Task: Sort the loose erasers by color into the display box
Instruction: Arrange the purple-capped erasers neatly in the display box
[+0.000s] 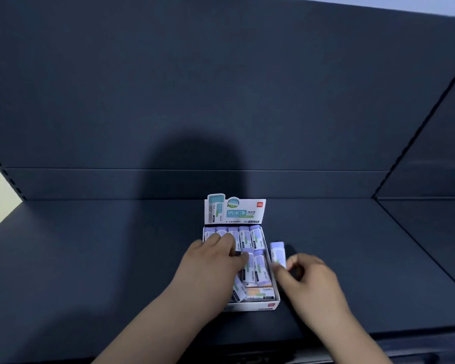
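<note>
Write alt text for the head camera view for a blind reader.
A person's right hand pinches a purple eraser just right of a white display box, while the left hand reaches into the box among rows of purple erasers. The box stands on a dark shelf.

Bare left hand (211,260), right hand (308,275), forearms (153,313)
</note>
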`<state>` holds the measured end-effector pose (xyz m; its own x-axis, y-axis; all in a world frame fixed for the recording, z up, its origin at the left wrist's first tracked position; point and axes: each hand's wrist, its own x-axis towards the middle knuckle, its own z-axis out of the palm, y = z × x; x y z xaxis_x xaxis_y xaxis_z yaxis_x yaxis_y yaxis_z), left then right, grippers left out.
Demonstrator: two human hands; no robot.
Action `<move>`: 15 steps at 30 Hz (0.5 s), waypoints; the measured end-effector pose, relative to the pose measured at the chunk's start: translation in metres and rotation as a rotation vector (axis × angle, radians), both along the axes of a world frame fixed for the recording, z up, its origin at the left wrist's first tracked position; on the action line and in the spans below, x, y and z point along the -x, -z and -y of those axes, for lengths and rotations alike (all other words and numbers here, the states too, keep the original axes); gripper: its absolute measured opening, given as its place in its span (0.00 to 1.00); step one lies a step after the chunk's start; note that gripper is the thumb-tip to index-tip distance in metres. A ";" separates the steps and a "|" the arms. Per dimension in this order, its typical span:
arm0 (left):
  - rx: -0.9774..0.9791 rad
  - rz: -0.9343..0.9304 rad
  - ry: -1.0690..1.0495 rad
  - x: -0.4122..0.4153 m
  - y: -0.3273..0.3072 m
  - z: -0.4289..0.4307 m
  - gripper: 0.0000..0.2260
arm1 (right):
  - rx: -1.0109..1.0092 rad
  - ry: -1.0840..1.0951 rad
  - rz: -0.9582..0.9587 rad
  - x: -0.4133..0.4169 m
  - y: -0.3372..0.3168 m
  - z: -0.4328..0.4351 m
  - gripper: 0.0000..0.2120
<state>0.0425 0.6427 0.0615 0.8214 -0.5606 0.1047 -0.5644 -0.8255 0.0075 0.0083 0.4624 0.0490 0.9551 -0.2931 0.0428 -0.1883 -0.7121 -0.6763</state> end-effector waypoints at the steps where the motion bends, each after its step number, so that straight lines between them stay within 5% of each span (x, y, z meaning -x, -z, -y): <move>1: -0.010 0.008 0.006 -0.001 0.002 0.001 0.22 | -0.043 -0.001 0.002 -0.002 0.000 0.002 0.15; 5: 0.067 0.092 0.040 0.005 0.005 0.004 0.04 | -0.141 -0.020 0.006 -0.006 0.003 0.004 0.16; 8: 0.131 0.133 -0.005 0.005 0.008 0.006 0.13 | -0.167 -0.032 0.028 -0.007 0.006 0.002 0.16; 15: 0.105 0.132 -0.027 0.003 0.013 0.012 0.14 | -0.227 -0.090 0.111 -0.015 0.005 -0.001 0.10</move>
